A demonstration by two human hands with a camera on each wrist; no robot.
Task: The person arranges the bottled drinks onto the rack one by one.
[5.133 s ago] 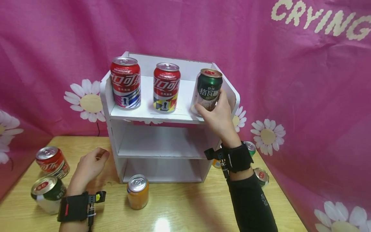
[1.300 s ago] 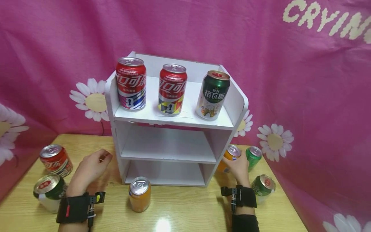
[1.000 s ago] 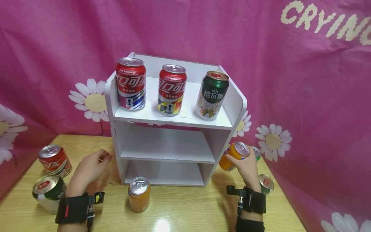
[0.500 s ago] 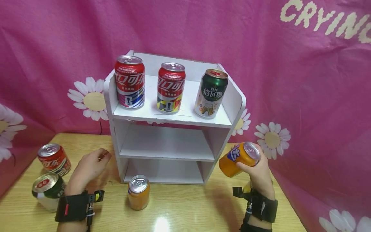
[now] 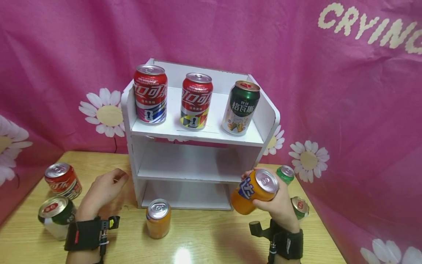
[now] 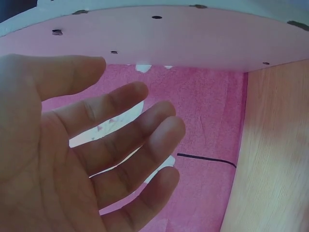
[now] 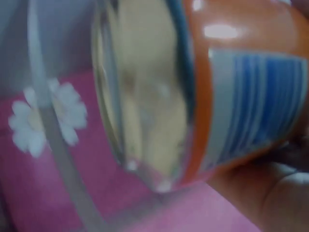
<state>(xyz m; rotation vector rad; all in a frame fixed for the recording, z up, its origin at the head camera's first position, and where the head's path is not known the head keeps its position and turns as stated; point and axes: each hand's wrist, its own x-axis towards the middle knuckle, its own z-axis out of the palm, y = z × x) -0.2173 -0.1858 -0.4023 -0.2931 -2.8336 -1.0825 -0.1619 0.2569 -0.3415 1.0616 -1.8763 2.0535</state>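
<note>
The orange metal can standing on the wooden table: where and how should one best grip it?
Probably round the mid-height of the orange metal can, coming from its left with the left hand: the can is a cylinder standing upright, no other can stands between it and that hand, and the white shelf is behind it.

Glare whitens the table (image 5: 201, 234); the orange can (image 7: 203, 96) blurs (dim right wrist view).

Pink daisy-print cloth (image 5: 211, 33) hangs behind a wood-grained table (image 5: 207, 234).
</note>
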